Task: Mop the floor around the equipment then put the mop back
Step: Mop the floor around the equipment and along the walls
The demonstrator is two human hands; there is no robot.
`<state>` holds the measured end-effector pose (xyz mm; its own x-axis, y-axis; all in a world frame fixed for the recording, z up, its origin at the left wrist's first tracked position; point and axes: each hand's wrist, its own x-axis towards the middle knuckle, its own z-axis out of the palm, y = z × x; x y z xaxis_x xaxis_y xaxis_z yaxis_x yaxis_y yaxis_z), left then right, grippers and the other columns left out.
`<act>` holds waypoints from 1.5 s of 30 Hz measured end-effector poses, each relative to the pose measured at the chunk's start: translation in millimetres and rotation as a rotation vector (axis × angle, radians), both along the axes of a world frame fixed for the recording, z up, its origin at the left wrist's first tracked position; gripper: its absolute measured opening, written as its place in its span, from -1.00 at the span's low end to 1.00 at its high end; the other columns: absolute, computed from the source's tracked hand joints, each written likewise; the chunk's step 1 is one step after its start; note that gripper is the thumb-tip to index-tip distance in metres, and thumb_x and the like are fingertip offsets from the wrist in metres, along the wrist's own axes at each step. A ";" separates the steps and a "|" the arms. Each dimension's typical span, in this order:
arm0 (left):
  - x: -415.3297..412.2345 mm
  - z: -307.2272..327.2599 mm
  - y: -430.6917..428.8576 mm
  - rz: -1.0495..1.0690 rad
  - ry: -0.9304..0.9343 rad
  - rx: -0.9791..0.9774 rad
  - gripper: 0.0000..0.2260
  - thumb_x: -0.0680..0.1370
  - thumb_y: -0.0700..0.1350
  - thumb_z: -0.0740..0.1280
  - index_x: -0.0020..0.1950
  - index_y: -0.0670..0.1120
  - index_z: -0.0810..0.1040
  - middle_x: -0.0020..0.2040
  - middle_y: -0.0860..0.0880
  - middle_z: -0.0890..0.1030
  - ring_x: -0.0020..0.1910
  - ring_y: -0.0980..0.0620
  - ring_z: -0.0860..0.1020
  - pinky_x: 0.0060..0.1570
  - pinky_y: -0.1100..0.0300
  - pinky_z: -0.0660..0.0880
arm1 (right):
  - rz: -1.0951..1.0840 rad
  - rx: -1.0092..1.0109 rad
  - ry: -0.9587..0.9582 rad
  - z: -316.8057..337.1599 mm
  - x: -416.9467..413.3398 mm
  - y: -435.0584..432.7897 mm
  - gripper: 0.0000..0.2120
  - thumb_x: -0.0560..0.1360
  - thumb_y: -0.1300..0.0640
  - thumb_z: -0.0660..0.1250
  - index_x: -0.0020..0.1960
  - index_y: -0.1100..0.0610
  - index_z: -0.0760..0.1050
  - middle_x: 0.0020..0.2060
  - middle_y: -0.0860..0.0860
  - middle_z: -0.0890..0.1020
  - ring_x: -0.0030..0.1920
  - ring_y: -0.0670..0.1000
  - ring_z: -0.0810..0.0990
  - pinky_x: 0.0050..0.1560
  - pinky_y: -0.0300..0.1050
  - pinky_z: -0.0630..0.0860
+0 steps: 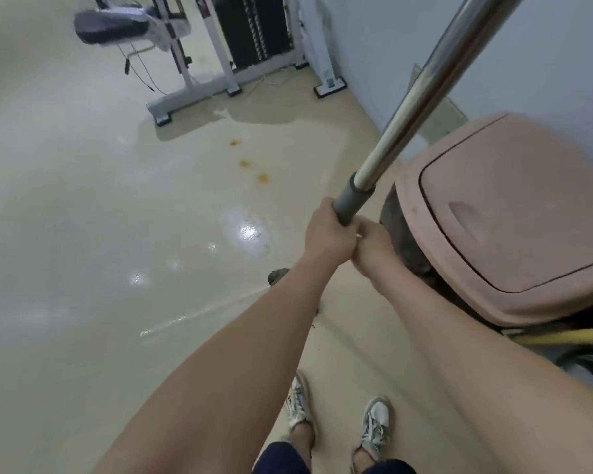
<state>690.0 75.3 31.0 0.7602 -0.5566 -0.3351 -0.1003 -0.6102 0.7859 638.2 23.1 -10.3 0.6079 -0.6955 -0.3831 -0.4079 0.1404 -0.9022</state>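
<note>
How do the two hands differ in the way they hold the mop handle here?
The left hand sits higher, wrapped fully around the grey collar of the mop handle; the right hand sits just below it, partly hidden behind the left hand. The left hand's knuckles face the camera, while the right hand's grip is mostly hidden. Both are close together on the handle's lower part, beside the pink bin.

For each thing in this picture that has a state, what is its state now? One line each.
Left hand: closed around the mop handle.
Right hand: closed on the handle, just below the left.
Mop handle: held tilted, head hidden.
Bin lid: shut.
Floor: wet and shiny, with orange spots.
</note>
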 end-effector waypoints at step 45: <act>968.2 36.0 107.1 0.406 -0.166 -0.152 -0.69 0.58 -0.15 0.22 0.33 -0.10 0.42 -0.15 0.02 0.58 -0.08 -0.06 0.58 -0.24 0.25 0.39 | 0.336 -0.014 -0.406 129.3 1024.6 82.3 -0.73 0.49 0.04 0.44 -0.11 0.22 0.44 -0.32 0.11 0.52 -0.36 -0.04 0.60 -0.27 -0.15 0.57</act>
